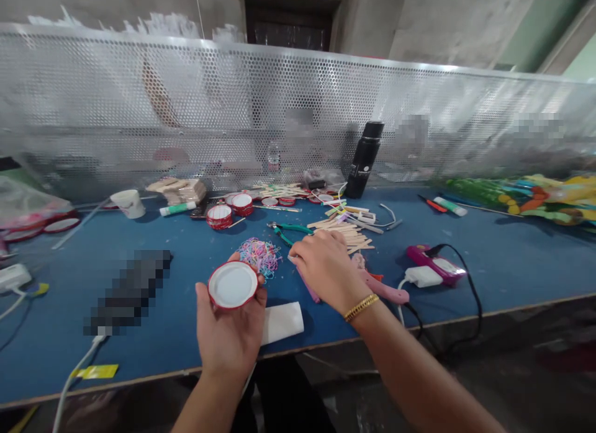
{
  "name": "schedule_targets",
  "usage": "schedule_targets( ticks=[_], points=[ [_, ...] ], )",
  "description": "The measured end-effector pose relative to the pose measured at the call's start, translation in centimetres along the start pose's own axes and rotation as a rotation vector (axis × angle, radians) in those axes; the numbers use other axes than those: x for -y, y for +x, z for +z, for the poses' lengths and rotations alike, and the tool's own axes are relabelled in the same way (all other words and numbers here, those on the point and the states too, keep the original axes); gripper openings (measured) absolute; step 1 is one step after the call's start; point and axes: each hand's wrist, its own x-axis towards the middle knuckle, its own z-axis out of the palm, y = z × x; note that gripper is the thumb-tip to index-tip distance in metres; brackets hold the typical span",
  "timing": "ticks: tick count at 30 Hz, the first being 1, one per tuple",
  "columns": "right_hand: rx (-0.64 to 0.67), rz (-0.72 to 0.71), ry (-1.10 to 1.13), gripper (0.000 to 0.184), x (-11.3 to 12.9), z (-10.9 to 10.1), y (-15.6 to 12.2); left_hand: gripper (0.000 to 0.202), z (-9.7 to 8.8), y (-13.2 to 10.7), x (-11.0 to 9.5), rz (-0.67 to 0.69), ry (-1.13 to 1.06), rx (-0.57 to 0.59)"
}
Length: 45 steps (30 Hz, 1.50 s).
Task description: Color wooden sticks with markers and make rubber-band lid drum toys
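My left hand (228, 330) is closed round a round lid (233, 285) with a red rim and white inside, held face up above the blue table (512, 259). My right hand (326, 268) lies palm down on the table, its fingers curled over the end of a pink stick-like thing (308, 287); the fingertips are hidden. A pile of coloured rubber bands (259, 254) lies just beyond the lid. Green-handled pliers (288, 229) and a heap of wooden craft sticks (347, 231) lie beyond my right hand.
A pink glue gun (384, 289), a white charger (423, 276) and a magenta device (435, 262) with black cable sit at right. More red lids (230, 209), a black bottle (364, 160), a glue stick (177, 208), a white cup (129, 203) and a perforated metal screen (186, 110) stand behind.
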Motion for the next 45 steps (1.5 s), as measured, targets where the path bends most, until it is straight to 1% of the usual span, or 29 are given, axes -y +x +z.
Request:
schedule_targets(
  ticks=[2,4,7,9,12,16,23,28,32,34,37,38,39,40,43,44,45],
  points=[
    [0.138,-0.047,-0.087,0.021,0.3,0.1,1.3,0.061,-0.1,-0.1,0.0,0.001,0.002,0.008],
    [0.224,-0.079,-0.125,0.021,0.6,0.3,2.7,0.062,-0.2,0.0,-0.1,0.006,0.009,0.016],
    [0.299,-0.070,-0.157,0.019,1.1,0.9,4.6,0.063,0.0,0.0,-0.1,-0.003,0.015,0.002],
    [0.318,-0.048,-0.180,0.020,1.4,1.4,5.6,0.062,0.1,0.0,-0.2,-0.015,0.015,-0.004],
    [0.310,-0.048,-0.193,0.025,1.6,2.2,6.4,0.061,0.1,-0.1,-0.3,-0.021,0.018,0.005],
    [0.279,-0.071,-0.189,0.031,1.4,3.3,6.4,0.060,0.0,-0.1,-0.4,-0.046,0.031,0.021],
    [0.295,-0.047,-0.162,0.026,0.5,4.5,6.9,0.058,-0.4,0.2,-0.5,-0.067,0.017,0.030],
    [0.275,-0.040,-0.112,0.021,-0.1,4.9,6.9,0.056,-0.9,0.1,-0.6,-0.023,-0.033,0.073],
    [0.200,-0.029,-0.049,0.023,-0.2,5.0,6.6,0.057,-1.2,0.0,-0.7,0.034,-0.092,0.046],
    [0.163,-0.055,-0.003,0.031,0.1,5.1,6.4,0.056,-1.3,0.0,-0.6,0.055,-0.105,0.054],
    [0.162,-0.168,0.078,0.059,1.0,5.7,6.4,0.055,-1.5,0.0,-0.5,0.061,-0.111,0.064],
    [0.174,-0.211,0.101,0.065,1.3,6.1,6.4,0.056,-1.5,0.0,-0.5,0.059,-0.111,0.063],
    [0.188,-0.249,0.121,0.066,1.6,6.4,6.5,0.056,-1.4,0.0,-0.4,0.059,-0.109,0.060],
    [0.200,-0.281,0.137,0.060,1.9,6.7,6.6,0.057,-1.4,0.0,-0.4,0.059,-0.108,0.058],
    [0.205,-0.324,0.175,0.031,2.3,7.4,7.0,0.059,-1.2,-0.1,-0.3,0.062,-0.111,0.055],
    [0.194,-0.321,0.189,0.026,2.4,7.5,7.2,0.060,-1.2,-0.1,-0.2,0.060,-0.111,0.056],
    [0.177,-0.312,0.204,0.025,2.3,7.5,7.3,0.060,-1.3,-0.1,-0.2,0.058,-0.109,0.062]
  ],
)
